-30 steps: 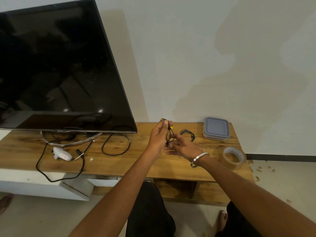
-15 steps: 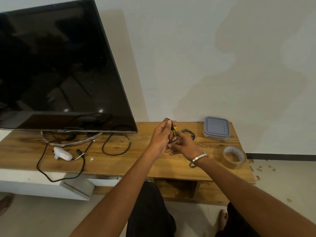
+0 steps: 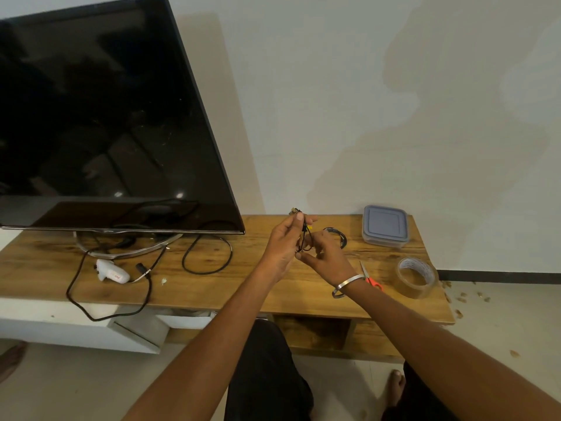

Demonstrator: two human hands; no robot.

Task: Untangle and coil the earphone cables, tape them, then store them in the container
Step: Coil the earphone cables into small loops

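My left hand (image 3: 283, 244) pinches a thin black earphone cable (image 3: 304, 238) with a small yellow part, held above the wooden table (image 3: 243, 287). My right hand (image 3: 329, 259), a metal bangle on its wrist, grips the lower loops of the same cable just to the right. A second black cable, coiled (image 3: 338, 235), lies on the table behind my right hand. The grey lidded container (image 3: 385, 225) sits shut at the back right. A roll of clear tape (image 3: 417, 277) stands near the table's right edge. Orange-handled scissors (image 3: 372, 279) lie partly hidden behind my right wrist.
A large black TV (image 3: 106, 123) on a curved stand fills the left. A white device (image 3: 110, 270) and long black power cables (image 3: 206, 253) lie on the table's left half. Debris bits (image 3: 464, 296) dot the floor at right. My knees and a bare foot show below.
Both hands have drifted slightly up and back with the cable, and my right hand has shifted left, uncovering the scissors beside my wrist.
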